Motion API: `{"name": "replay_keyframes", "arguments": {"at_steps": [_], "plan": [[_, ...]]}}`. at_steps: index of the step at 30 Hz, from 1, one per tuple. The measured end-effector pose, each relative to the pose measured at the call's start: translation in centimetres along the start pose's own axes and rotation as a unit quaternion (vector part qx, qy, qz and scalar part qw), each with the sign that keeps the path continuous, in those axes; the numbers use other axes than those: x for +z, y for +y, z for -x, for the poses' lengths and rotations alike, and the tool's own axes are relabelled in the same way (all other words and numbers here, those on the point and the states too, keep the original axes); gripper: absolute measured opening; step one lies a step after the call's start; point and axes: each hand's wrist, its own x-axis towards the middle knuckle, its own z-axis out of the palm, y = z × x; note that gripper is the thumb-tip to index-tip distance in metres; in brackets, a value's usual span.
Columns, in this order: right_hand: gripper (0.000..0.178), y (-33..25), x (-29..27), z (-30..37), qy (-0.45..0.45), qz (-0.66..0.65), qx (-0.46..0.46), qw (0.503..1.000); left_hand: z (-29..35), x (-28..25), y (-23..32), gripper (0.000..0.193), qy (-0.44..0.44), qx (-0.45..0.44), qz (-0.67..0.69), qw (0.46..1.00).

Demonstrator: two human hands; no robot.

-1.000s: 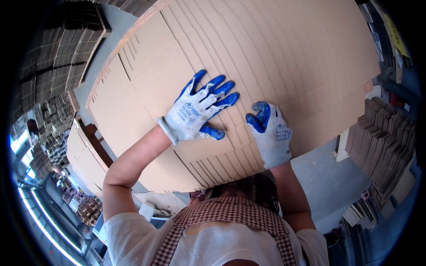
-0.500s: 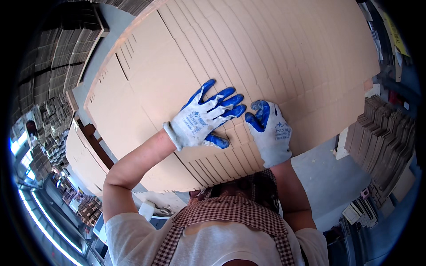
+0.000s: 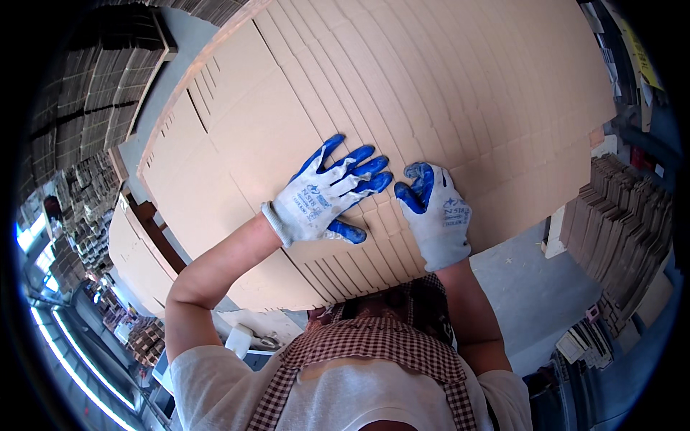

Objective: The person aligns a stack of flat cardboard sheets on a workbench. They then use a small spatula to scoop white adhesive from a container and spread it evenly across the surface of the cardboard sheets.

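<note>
A fanned-out spread of brown cardboard sheets lies before me, their edges overlapping in many parallel lines. Dark slots are cut along the near and far left edges. My left hand, in a white glove with blue coated fingers, rests flat on the sheets with fingers spread and thumb out. Just to its right, my right hand wears the same kind of glove. Its fingers curl in toward the thumb on top of the cardboard. Whatever lies inside that curl, if anything, is hidden.
Stacks of bundled cardboard stand at the far left. More folded cardboard leans in a row at the right, beside grey floor. Another pale board lies at the left. My checked apron nearly touches the near cardboard edge.
My left hand has slid slightly left and toward me over the cardboard. My right hand has barely shifted and keeps its curled shape.
</note>
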Motion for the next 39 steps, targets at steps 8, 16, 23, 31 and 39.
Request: {"name": "replay_keyframes", "arguments": {"at_steps": [8,16,23,31,39], "plan": [[0.034,-0.5,-0.1,0.1,0.003,-0.004,-0.001,1.000,0.5,1.0,-0.3,0.097,0.030,0.008,-0.006,1.000],[0.035,0.3,0.3,0.1,0.013,-0.014,-0.009,1.000,1.1,1.8,-0.6,0.095,0.045,0.012,0.006,0.999],[0.036,0.2,0.2,-0.1,0.007,-0.031,-0.012,0.999,1.1,1.5,-0.6,0.081,0.090,0.024,-0.018,0.995],[0.034,0.2,0.1,-0.1,0.006,-0.011,-0.007,1.000,1.2,2.1,-0.4,0.075,0.128,0.027,-0.039,0.991],[0.035,-0.1,-0.3,0.0,0.000,0.002,-0.010,1.000,1.3,1.2,-0.6,0.072,0.139,0.052,-0.039,0.988]]}}
